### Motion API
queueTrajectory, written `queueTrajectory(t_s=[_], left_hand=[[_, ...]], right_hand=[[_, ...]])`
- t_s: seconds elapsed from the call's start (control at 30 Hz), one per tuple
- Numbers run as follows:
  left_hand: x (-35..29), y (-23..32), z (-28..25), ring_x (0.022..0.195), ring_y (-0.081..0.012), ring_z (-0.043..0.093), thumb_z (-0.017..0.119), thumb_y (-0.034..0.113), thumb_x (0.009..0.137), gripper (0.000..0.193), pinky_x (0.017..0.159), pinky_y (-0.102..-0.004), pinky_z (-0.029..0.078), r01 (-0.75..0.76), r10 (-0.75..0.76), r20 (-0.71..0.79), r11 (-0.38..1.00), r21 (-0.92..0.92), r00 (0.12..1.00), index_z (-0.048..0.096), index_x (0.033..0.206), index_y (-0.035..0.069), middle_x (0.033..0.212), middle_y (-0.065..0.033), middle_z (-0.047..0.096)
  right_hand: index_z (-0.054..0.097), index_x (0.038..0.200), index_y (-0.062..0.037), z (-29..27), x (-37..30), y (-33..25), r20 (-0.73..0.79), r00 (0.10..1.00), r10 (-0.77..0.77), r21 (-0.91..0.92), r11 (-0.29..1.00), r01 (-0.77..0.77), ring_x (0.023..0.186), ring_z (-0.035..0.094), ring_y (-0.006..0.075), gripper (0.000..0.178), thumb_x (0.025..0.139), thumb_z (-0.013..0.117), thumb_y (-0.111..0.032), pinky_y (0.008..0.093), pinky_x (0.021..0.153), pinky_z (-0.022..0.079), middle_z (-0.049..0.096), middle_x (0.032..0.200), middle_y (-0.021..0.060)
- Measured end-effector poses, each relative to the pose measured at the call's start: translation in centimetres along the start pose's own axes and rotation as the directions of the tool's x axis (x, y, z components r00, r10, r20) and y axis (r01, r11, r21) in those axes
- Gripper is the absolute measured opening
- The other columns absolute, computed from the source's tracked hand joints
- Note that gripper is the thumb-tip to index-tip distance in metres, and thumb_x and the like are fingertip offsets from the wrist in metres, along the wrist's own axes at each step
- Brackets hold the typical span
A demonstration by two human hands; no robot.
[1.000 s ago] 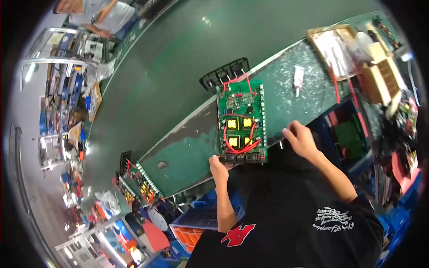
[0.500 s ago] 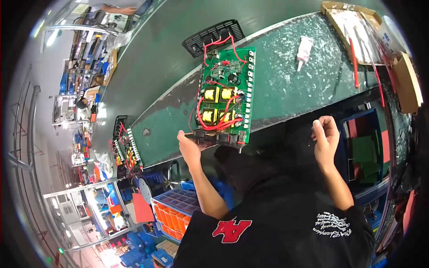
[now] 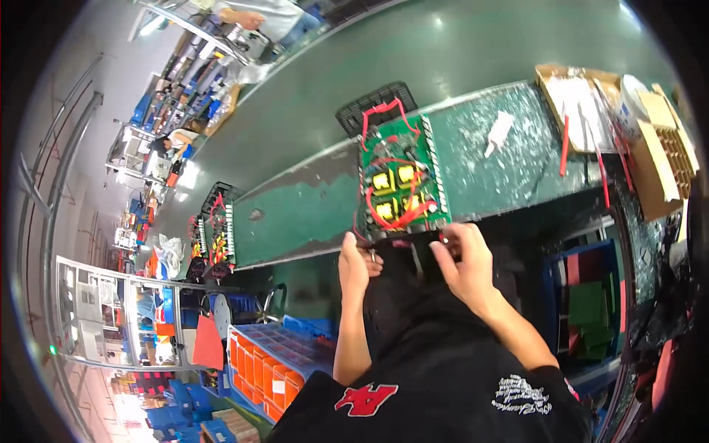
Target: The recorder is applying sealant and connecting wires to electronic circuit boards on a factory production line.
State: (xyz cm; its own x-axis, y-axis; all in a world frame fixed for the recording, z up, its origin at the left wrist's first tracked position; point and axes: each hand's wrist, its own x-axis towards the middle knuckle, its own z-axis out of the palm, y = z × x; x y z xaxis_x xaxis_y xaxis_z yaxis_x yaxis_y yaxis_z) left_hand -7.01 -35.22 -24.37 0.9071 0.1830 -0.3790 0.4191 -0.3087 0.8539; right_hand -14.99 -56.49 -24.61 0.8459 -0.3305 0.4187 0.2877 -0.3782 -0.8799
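A green circuit board (image 3: 402, 151) with yellow-wrapped transformers (image 3: 396, 190), red wires and a row of pale terminals lies over the near edge of the green bench. A dark end panel runs along its near side. Against the left end of this panel rests my left hand (image 3: 356, 267), closed, its thumb up and its fingers curled beneath the edge. My right hand (image 3: 469, 266) is at the near right corner, thumb and fingertips brought together; what they pinch is too small to make out. Beyond the board, red wires lead to a black slotted panel (image 3: 351, 118).
On the bench to the right lie a white tube (image 3: 500, 133) and a red stick (image 3: 565, 146), beside a cardboard tray (image 3: 550, 77) and a divided carton (image 3: 657, 173). More wired boards (image 3: 220, 235) stand at left. Orange bins (image 3: 258, 369) sit below. Another person's hand (image 3: 242, 18) shows far off.
My right hand has come in from the right to the board's near corner. The left hand's fingers now curl at the near edge. The view has shifted, and the board appears lower.
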Motion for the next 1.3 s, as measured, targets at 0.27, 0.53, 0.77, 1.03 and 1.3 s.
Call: queueTrajectory(t_s=[0.27,0.53,0.77,1.03,1.3], left_hand=[[0.4,-0.4,-0.6,0.061,-0.024,0.064,0.028,0.059,0.094,0.07,0.057,-0.0319,0.052,-0.015,0.006,0.211,0.999,0.04,0.977,0.052,0.109,-0.006,0.072,-0.0175,0.066],[1.7,2.2,-0.3,0.051,-0.0198,0.061,0.035,0.056,0.094,0.068,0.051,-0.029,0.051,-0.087,0.099,0.2,0.994,-0.066,0.975,0.057,0.103,-0.008,0.065,-0.016,0.064],[2.6,4.7,-3.5,0.059,-0.0191,0.064,0.039,0.059,0.095,0.07,0.056,-0.0288,0.051,-0.068,0.016,0.177,0.954,0.291,0.984,0.06,0.092,-0.007,0.069,-0.0151,0.067],[10.9,15.1,0.6,0.07,-0.0209,0.064,0.056,0.02,0.093,0.023,0.067,-0.0321,0.049,-0.666,0.621,0.251,0.646,0.373,0.742,0.06,0.091,-0.003,0.08,-0.0136,0.066],[16.2,21.8,15.7,0.081,-0.034,0.06,0.065,0.026,0.078,0.026,0.075,-0.0438,0.047,-0.907,0.513,0.818,-0.161,0.389,0.26,0.06,0.079,0.001,0.078,-0.0156,0.063]], right_hand=[[0.057,0.095,0.0008,1.1,-0.2,0.4,-0.171,0.985,-0.011,-0.062,0.998,0.0,0.062,0.053,0.0162,0.016,0.084,0.067,-0.004,0.0269,0.056,0.044,0.053,0.08,0.0091],[0.058,0.096,-0.0007,1.9,3.9,0.4,-0.187,0.979,-0.079,-0.224,0.974,0.036,0.065,0.056,0.0228,0.016,0.086,0.067,-0.009,0.0312,0.059,0.046,0.054,0.081,0.0117],[0.059,0.099,0.0007,1.1,3.5,2.1,-0.101,0.995,0.026,-0.104,0.994,-0.037,0.067,0.055,0.0136,0.018,0.085,0.067,-0.005,0.0253,0.06,0.046,0.054,0.079,0.0077],[0.05,0.099,-0.0009,-3.4,-0.6,6.5,-0.247,0.945,0.213,0.092,0.976,-0.196,0.068,0.046,0.0085,0.014,0.089,0.059,-0.004,0.022,0.062,0.039,0.048,0.087,0.0033],[0.037,0.134,0.0005,-9.2,3.3,6.9,-0.632,0.766,0.118,0.057,0.993,-0.106,0.07,0.049,0.0088,0.053,0.086,0.062,0.003,0.0193,0.063,0.043,0.054,0.094,0.0073]])
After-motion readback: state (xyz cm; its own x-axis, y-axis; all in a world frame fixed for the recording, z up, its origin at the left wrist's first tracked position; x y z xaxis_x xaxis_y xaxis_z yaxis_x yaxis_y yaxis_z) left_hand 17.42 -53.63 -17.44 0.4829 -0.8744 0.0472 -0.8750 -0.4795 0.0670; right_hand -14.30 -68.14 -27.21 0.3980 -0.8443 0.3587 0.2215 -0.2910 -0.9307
